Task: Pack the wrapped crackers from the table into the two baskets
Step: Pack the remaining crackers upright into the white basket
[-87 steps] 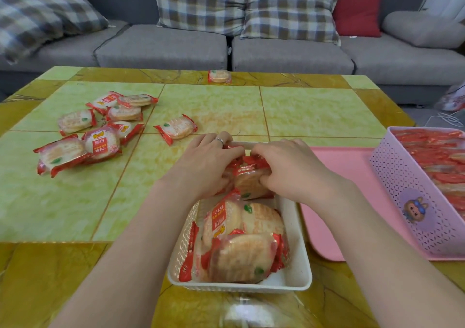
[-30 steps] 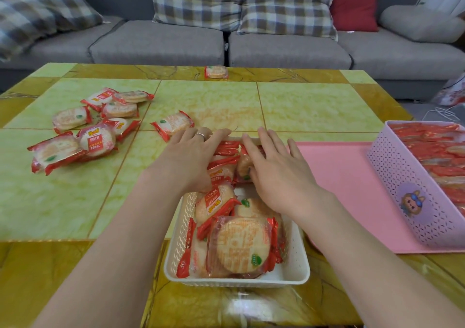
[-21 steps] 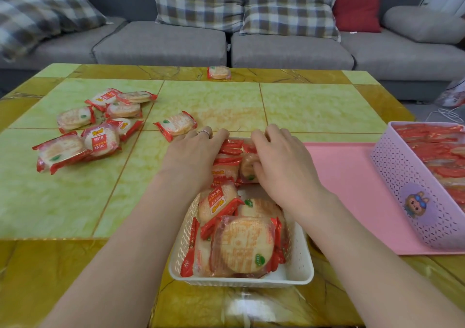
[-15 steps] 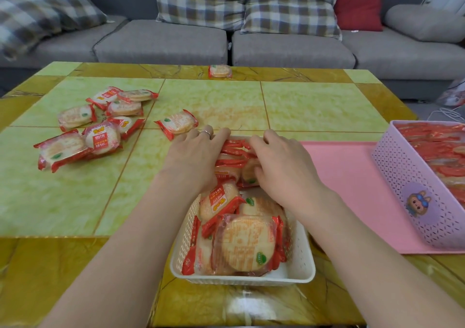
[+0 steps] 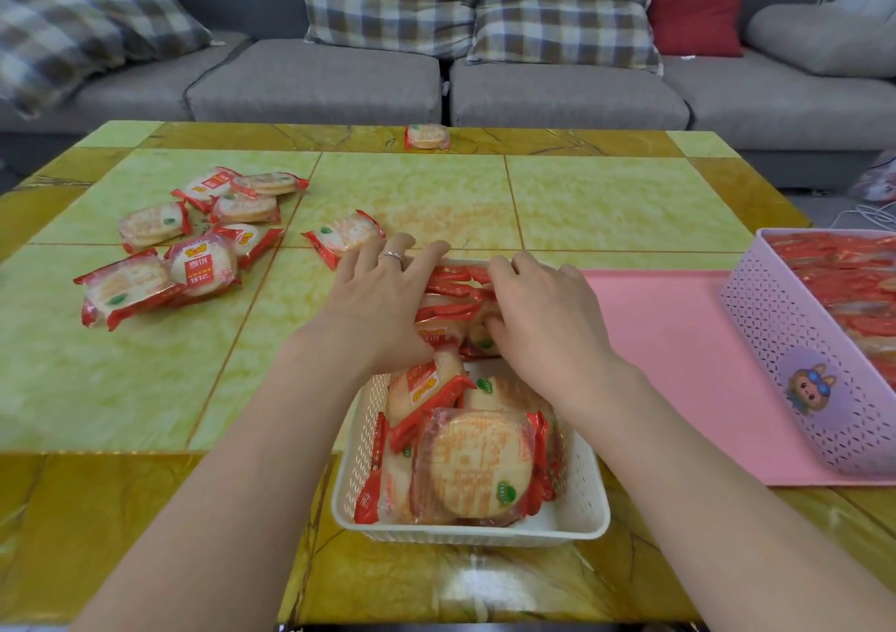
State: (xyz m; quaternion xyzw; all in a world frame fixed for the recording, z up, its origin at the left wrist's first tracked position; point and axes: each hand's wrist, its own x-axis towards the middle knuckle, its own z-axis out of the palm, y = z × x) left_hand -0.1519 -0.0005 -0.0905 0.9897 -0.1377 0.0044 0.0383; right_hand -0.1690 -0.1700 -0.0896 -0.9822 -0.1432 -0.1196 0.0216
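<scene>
- left hand (image 5: 376,309) and right hand (image 5: 543,321) both over the far end of the white basket (image 5: 572,527), fingers fairly straight, pressing in on an upright row of wrapped crackers (image 5: 453,299) between them; thumbs are hidden, so a pinch can't be ruled out
- near end of that basket, toward the wrists: more packs lying flat and leaning
- loose packs (image 5: 194,238) on the table, well out left of the left hand; one single pack (image 5: 345,237) just beyond its fingers, one far pack (image 5: 426,136) at the far edge
- purple basket (image 5: 795,379) on the pink tray (image 5: 674,340), right of the right hand, looks full, cut off by the frame
- handling: light, slick film, brittle crackers; take by the flat faces or crimped red ends, squeeze gently
- basket floor under the hands not visible
</scene>
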